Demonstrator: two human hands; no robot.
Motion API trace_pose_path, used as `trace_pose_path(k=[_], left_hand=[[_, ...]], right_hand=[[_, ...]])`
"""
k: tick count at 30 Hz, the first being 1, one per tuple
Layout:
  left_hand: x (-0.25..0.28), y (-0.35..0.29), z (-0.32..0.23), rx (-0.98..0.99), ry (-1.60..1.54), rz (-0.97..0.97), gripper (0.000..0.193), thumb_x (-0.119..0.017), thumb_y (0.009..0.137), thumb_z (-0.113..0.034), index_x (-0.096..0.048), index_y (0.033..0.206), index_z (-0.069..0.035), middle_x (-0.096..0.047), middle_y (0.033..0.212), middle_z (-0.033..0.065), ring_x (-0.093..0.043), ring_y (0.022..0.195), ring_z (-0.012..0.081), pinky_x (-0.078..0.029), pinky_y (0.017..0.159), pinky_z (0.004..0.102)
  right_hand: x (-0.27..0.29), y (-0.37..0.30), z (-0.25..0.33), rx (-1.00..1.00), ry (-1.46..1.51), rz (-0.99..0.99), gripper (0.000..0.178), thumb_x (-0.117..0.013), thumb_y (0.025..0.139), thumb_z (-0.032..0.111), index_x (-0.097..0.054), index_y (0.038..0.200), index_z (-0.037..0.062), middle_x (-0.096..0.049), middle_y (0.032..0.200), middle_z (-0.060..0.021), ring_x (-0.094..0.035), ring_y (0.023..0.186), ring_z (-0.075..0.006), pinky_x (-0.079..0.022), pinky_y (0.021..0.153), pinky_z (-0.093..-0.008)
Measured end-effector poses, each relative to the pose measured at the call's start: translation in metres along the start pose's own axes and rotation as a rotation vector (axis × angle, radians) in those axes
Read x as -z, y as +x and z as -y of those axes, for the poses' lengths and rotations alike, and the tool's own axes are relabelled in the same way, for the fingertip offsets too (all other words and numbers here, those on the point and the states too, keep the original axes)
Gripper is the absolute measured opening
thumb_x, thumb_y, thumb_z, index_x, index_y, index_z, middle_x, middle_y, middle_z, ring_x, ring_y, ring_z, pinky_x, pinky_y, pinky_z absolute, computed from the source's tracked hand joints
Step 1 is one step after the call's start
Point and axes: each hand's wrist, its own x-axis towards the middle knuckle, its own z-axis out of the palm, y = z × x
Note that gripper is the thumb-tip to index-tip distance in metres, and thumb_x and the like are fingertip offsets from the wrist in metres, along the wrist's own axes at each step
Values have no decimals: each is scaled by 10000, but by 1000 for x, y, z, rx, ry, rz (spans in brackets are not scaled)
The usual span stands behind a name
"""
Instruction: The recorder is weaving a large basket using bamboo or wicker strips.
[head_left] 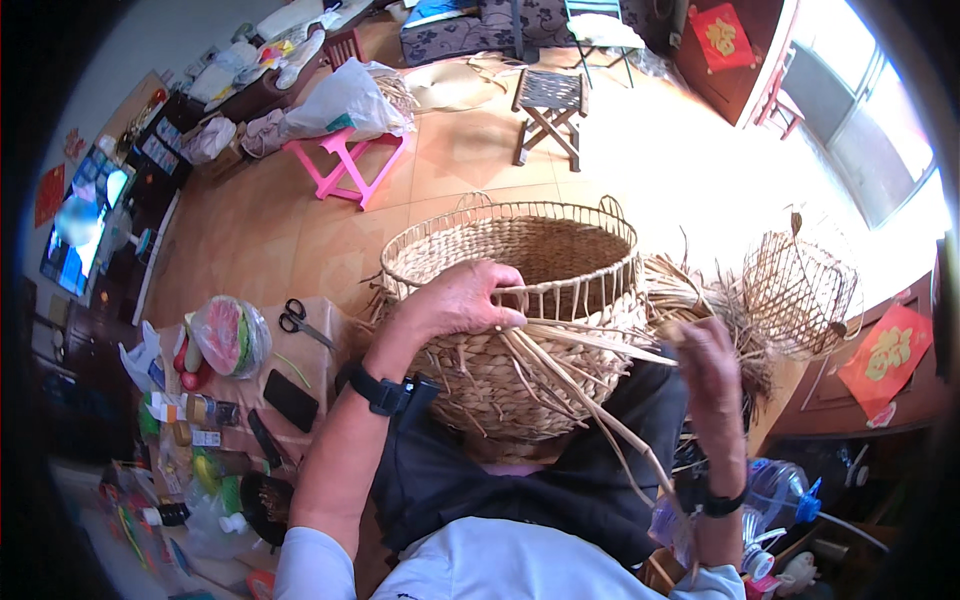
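The left hand (480, 297) pinches the woven basket (465, 380) rim, seemingly steadying it; the blurred right hand (712, 365), beside straw strands (625, 432), grips unclearly.

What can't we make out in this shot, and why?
1. Head view: floor inside the basket, hidden by its near wall.
2. Head view: exact grip of the right hand, blurred.
3. Head view: seat of the pink stool, mostly covered by the plastic bag.
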Motion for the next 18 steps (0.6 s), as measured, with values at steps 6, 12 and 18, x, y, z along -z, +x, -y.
trace_pose_path(k=[6, 12, 18], left_hand=[[-6, 4, 9, -82, 169, -40, 292, -781, 779, -304, -737, 961, -81, -718, 821, 121, -705, 814, 264, -533, 759, 389], [-15, 8, 19, -99, 169, -128, 265, -760, 763, -254, -728, 969, -90, -729, 859, 144, -711, 861, 318, -542, 778, 434], [-26, 15, 15, -45, 160, -263, 270, -713, 756, -111, -694, 1022, -68, -732, 850, 153, -719, 877, 329, -542, 802, 443]], right_hand=[[-70, 27, 39, -44, -24, 187, 212, -705, 906, 56, -668, 1115, 46, -657, 928, -141, -674, 851, -325, -538, 728, -399], [-104, 52, 48, 93, -312, 99, 99, -733, 869, 133, -652, 892, 83, -607, 812, -86, -644, 738, -308, -501, 622, -421], [-121, 56, 59, 132, -518, 116, 159, -706, 825, 84, -548, 816, 65, -565, 825, -101, -638, 787, -307, -488, 616, -441]])
